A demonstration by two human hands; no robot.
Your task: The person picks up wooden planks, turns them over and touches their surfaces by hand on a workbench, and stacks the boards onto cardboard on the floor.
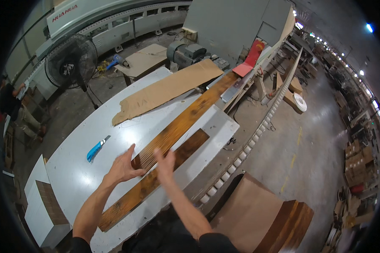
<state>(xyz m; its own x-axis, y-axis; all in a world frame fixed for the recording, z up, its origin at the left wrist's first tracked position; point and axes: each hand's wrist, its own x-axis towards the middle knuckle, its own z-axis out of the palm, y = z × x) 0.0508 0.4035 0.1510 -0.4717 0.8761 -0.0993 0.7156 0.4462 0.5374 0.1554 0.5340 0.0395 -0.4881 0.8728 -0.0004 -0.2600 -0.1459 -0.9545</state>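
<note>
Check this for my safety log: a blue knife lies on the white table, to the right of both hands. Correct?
Not quite: the knife lies left of both left hand and right hand, as the head view shows. It does lie on the white table.

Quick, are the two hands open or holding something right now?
Left hand: open, at the near end of the long board.
Right hand: blurry, by that board's right edge; can't tell if it's holding on.

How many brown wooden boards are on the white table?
2: one board between the left hand and right hand; a second board beside it, nearer the body.
</note>
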